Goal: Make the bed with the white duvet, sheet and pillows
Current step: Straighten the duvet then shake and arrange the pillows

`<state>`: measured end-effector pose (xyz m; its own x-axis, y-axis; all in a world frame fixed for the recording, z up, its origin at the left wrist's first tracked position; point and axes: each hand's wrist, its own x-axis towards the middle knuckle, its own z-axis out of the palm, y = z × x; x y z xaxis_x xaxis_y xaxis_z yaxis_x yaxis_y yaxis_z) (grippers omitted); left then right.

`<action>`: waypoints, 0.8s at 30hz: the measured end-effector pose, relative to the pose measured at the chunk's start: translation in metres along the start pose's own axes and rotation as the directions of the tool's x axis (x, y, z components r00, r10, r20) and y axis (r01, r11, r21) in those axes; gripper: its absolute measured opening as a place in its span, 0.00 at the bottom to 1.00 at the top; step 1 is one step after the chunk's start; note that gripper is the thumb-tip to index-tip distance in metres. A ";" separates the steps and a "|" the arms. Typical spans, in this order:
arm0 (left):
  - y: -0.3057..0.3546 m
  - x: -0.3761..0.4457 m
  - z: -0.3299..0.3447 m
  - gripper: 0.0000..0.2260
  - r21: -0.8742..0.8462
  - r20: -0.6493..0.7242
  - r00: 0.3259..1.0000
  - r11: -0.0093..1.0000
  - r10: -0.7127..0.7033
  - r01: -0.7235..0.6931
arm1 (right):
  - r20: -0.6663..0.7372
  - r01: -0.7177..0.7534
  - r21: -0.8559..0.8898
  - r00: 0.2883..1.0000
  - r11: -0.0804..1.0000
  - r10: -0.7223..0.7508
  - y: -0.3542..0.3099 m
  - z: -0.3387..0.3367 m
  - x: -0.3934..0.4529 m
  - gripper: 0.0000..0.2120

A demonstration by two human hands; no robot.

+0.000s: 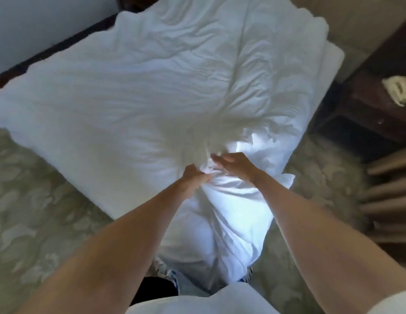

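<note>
A rumpled white duvet (134, 87) covers the bed and hangs off the near corner down to my legs. My left hand (194, 177) is shut on a bunched fold of the duvet at that corner. Just to its right, my right hand (233, 165) lies on the same bunch with its fingers spread and slightly blurred; whether it grips the cloth is unclear. A white mattress edge (331, 62) shows at the bed's right side. No pillows are visible.
A dark wooden bedside table (376, 105) stands to the right with a pale telephone (398, 90) on it. Patterned greenish carpet (38, 182) surrounds the bed. A dark bed frame edge (52, 47) runs along the far left by a pale wall.
</note>
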<state>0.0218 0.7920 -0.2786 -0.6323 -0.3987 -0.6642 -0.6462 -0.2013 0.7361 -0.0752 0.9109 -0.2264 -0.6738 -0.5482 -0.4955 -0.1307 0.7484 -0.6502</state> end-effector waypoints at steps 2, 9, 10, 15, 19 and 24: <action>0.007 -0.003 -0.019 0.14 -0.051 0.107 0.994 0.999 -0.004 0.009 | 0.094 -0.003 -0.274 0.995 0.962 0.030 0.001 -0.004 -0.021 0.24; 0.027 0.000 -0.038 0.19 -0.098 0.124 0.990 0.991 -0.074 0.087 | -0.003 -0.180 -0.585 0.976 0.791 0.219 0.013 0.009 -0.081 0.30; 0.030 -0.007 -0.035 0.22 -0.113 0.124 0.989 0.989 -0.084 0.099 | -0.019 -0.173 -0.591 0.980 0.788 0.200 0.009 0.013 -0.086 0.28; 0.043 -0.042 -0.019 0.36 -0.027 0.188 0.939 0.955 -0.287 0.297 | -0.060 -0.104 -0.501 0.994 0.859 0.086 -0.023 0.030 -0.088 0.26; 0.036 -0.044 -0.037 0.12 0.132 0.195 0.930 0.948 -0.311 0.289 | -0.006 0.010 -0.363 1.000 0.932 -0.013 -0.060 0.055 -0.087 0.21; 0.029 -0.007 -0.062 0.17 0.106 0.165 0.973 0.984 -0.160 0.144 | -0.047 -0.178 -0.457 0.983 0.872 0.176 -0.056 0.065 -0.086 0.25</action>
<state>0.0342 0.7340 -0.2445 -0.5826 -0.2078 -0.7857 -0.7722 -0.1601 0.6149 0.0372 0.8920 -0.1851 -0.7197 -0.3897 -0.5747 -0.3263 0.9204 -0.2154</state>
